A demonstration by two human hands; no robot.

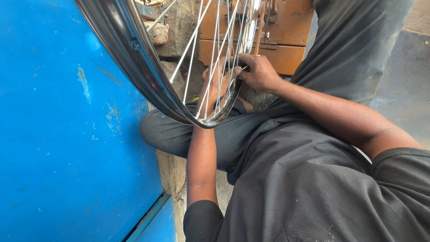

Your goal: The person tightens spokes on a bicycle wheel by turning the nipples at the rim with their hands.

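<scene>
A large blue painted panel (67, 134), scuffed and chipped, fills the space to the left of both hands. To their right and below, the person's dark grey shirt and trousers (313, 179) take up most of the view. A shiny metal wheel rim (148, 76) curves down from the top left and bottoms out just beneath the hands, its thin silver spokes (215, 49) fanning upward in front of them.

The left hand (214, 85) sits behind the spokes, inside the rim's curve, fingers curled against the rim's inner edge; the spokes cross over it, so its exact grip is hard to make out. The right hand (257, 71) is just beside it, on the right, fingers pinched closed at the rim where a spoke meets it; whatever small part it pinches is hidden.

Above the hands stands a rusty orange metal box (277, 40), cut off by the top edge. The wheel's upper part also runs out of view.
</scene>
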